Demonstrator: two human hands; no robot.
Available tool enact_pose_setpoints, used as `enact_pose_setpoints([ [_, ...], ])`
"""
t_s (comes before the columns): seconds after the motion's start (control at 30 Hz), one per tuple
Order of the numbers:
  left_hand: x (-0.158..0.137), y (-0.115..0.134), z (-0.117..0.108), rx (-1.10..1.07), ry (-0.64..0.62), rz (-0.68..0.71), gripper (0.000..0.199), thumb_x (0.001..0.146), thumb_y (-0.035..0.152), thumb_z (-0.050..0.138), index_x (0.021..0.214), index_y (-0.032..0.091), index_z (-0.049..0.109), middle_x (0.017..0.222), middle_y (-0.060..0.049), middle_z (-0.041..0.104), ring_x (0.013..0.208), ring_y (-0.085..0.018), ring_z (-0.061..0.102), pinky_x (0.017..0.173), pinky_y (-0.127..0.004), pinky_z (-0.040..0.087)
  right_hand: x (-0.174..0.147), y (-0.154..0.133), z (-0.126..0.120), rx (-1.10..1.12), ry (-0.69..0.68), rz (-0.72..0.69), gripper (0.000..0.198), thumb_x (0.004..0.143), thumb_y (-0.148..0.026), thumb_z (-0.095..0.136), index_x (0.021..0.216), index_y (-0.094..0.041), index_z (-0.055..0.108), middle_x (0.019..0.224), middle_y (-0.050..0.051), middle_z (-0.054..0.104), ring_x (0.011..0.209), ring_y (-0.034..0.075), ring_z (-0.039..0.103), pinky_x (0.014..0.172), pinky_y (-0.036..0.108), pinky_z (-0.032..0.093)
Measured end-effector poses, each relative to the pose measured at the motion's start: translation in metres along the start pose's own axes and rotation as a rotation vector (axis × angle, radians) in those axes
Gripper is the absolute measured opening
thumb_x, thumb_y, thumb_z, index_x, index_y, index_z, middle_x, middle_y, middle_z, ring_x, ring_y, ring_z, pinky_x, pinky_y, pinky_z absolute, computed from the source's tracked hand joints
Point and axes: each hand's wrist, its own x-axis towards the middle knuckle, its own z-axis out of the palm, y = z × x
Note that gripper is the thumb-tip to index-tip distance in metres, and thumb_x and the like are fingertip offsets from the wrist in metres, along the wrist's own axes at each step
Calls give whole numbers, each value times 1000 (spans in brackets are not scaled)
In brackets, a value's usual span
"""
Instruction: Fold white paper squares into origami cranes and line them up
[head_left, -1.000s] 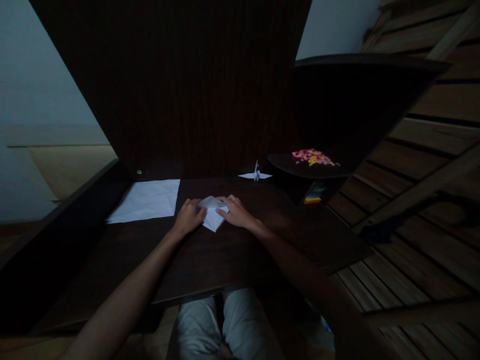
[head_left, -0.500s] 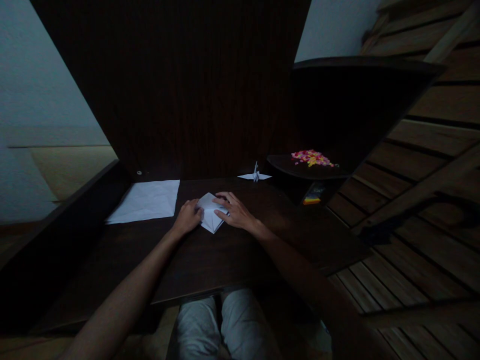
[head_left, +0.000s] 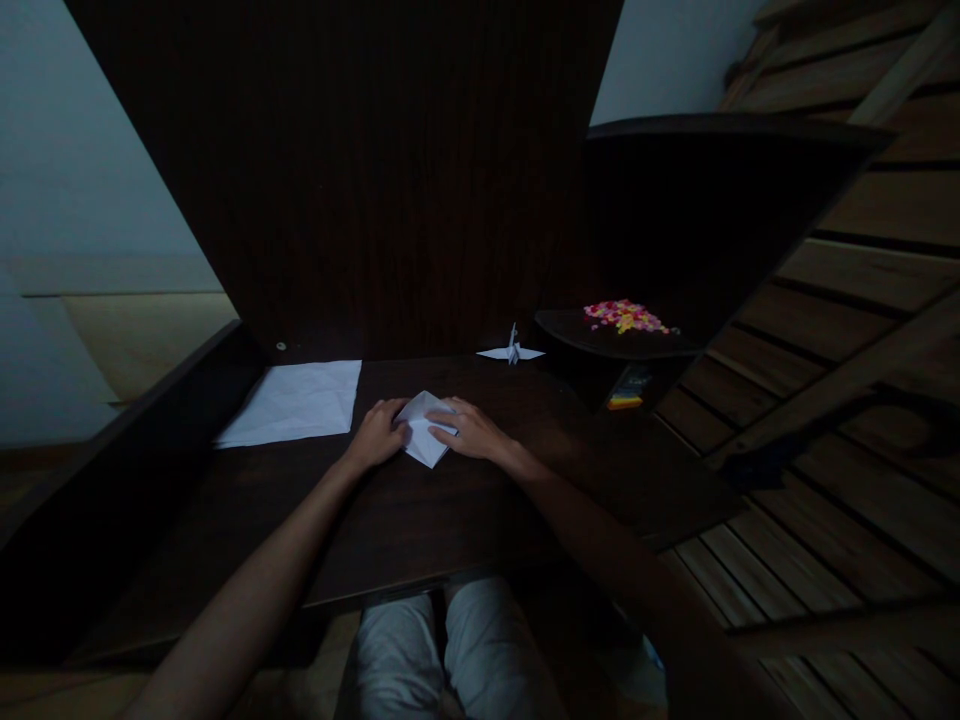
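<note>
- folded paper [head_left: 424, 437]: white
- flat sheet [head_left: 294, 401]: white
- paper crane [head_left: 511, 350]: white
- desk [head_left: 420, 520]: dark brown wood grain
- small bits [head_left: 624, 315]: pink and yellow
- trousers [head_left: 450, 655]: light grey

Dark wooden desk [head_left: 420, 530], low light. A flat white paper sheet [head_left: 294, 402] lay at the desk's far left, creases faintly showing. A finished white paper crane [head_left: 511, 350] stood upright at the far edge, wings spread, well apart from the sheet. Behind both rose a tall dark wood back panel [head_left: 390, 170]. To the right, a dark shelf [head_left: 615, 342] carried a heap of small pink and yellow pieces [head_left: 624, 315]; too small to tell what they were. Just below the shelf sat a small multicoloured object [head_left: 627, 399], blurred. Slatted wooden boards [head_left: 847, 470] ran along the right side. Pale wall [head_left: 82, 160] at left.
</note>
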Motion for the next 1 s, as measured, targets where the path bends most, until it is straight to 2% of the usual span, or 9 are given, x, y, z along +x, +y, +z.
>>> enact_pose_setpoints([
  [0.27, -1, -6, -6, -65, -58, 22, 55, 68, 27, 54, 122, 15, 60, 118, -10, 65, 107, -31, 57, 96, -45, 44, -1, 6, 5, 30, 2, 87, 31, 91, -32, 54, 118, -22, 66, 113, 9, 65, 102, 21, 61, 94, 36, 46],
  [0.4, 0, -15, -15, -206, -114, 31, 58, 69, 24, 44, 124, 15, 59, 117, -9, 66, 106, -29, 58, 96, -44, 44, -1, 7, 4, 6, -3, 102, 32, 92, -31, 52, 119, -19, 66, 113, 11, 64, 103, 22, 61, 93, 36, 46],
  [0.53, 1, -18, -20, -346, -162, -10, 60, 67, 18, 40, 124, 18, 59, 106, -5, 70, 100, -25, 61, 93, -40, 46, -1, 8, 3, 7, -9, 111, 31, 91, -28, 52, 118, -21, 66, 112, 10, 65, 102, 22, 61, 94, 36, 46],
  [0.7, 1, -16, -19, -339, -130, -5, 52, 71, 24, 51, 122, 18, 59, 113, -8, 68, 108, -26, 59, 98, -44, 43, 0, 9, 5, 26, -3, 84, 31, 89, -26, 56, 117, -19, 67, 110, 12, 66, 101, 23, 61, 92, 37, 46],
  [0.83, 1, -22, -17, -334, -152, 24, 47, 79, 31, 52, 124, 17, 57, 113, -9, 68, 106, -26, 61, 96, -45, 44, 1, 10, 7, 16, 0, 65, 30, 89, -30, 57, 115, -19, 68, 112, 13, 66, 106, 24, 59, 94, 39, 44],
  [1.0, 2, -30, -15, -312, -165, 64, 49, 79, 33, 55, 125, 17, 56, 114, -9, 67, 106, -26, 61, 94, -42, 46, 1, 10, 6, 6, -30, 82, 34, 88, -34, 59, 117, -17, 67, 116, 14, 64, 109, 25, 58, 95, 39, 43],
])
